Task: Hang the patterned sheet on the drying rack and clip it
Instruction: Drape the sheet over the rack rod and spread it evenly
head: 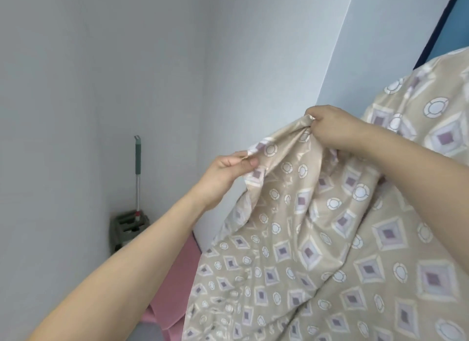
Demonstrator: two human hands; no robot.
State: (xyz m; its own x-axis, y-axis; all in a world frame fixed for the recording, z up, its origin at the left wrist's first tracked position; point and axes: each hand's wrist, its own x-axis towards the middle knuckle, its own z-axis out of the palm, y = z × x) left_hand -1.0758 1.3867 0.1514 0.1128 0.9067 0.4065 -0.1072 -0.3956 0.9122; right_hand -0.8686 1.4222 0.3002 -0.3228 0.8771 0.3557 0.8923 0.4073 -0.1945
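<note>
The patterned sheet (317, 251) is beige with purple diamonds and white circles. It fills the lower right of the head view and drapes down from the upper right. My left hand (228, 173) pinches its edge at centre left, thumb on top. My right hand (330, 130) grips a bunched fold of the same edge higher and to the right. The stretch of edge between both hands is gathered and slack. No drying rack or clip shows; whatever the sheet hangs over at the upper right is hidden under the cloth.
Pale grey walls meet in a corner ahead. A mop (137, 173) with a green and silver handle stands in that corner in its bucket (124, 226). Pink fabric (177, 284) lies below the sheet. A dark blue frame (436, 25) runs along the upper right.
</note>
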